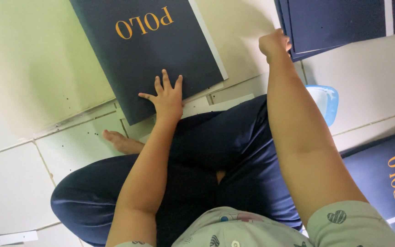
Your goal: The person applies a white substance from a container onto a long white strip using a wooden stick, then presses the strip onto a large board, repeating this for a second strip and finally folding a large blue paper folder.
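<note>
On the pale, glossy floor tiles (14,183) our left hand (168,98) lay flat with fingers spread and released, pressing the near edge of a large, matte navy sheet (152,50) with gold lettering; its top ran out of view. Our crossed legs in smooth dark trousers (225,146) covered the floor beneath. Farther right, our right hand (274,43) was curled at the edge of a stack of similar navy sheets (334,23); whether it pinched one, we could not tell. A light blue plastic dish (328,103) showed partly behind the forearm.
</note>
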